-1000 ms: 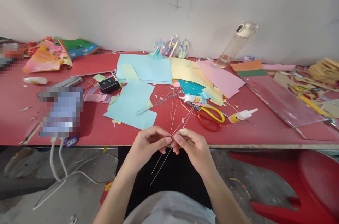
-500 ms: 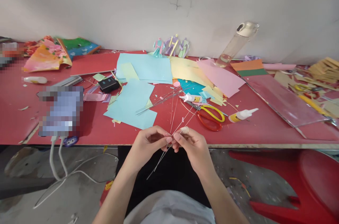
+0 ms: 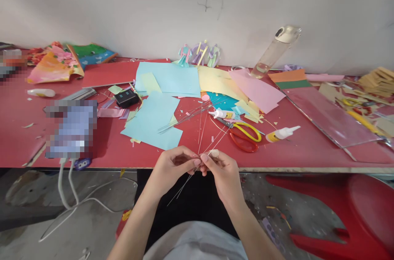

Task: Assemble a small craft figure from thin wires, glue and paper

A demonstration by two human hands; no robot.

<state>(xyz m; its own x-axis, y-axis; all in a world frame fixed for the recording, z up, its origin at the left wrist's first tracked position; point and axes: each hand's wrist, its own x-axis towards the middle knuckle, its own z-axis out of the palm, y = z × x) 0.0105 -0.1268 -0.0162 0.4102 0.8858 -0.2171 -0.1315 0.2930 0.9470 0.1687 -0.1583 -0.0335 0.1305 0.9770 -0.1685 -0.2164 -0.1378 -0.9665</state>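
Note:
At the table's front edge, my left hand (image 3: 178, 166) and my right hand (image 3: 221, 167) meet with their fingertips pinched together on several thin wires (image 3: 181, 189). The wires cross at my fingers, fanning out over the table and down towards my lap. A whitish wrap covers one finger of my right hand. More thin wires (image 3: 184, 115) lie loose on light blue paper (image 3: 150, 122). Beyond my right hand rest scissors with yellow and red handles (image 3: 246, 135), a small white glue bottle (image 3: 223, 114) and a second glue bottle (image 3: 281, 133).
Paper figures (image 3: 200, 53) lean against the wall beside a tilted water bottle (image 3: 273, 53). Yellow paper (image 3: 220, 79), pink paper (image 3: 258, 90) and scraps cover the middle. A phone (image 3: 72, 128), cables and a black box (image 3: 127, 98) are left; a red stool (image 3: 369, 210) stands right.
The wire ends below my hands have swung slightly and spread apart. My right hand has shifted a little to the left; my left hand stays almost in place.

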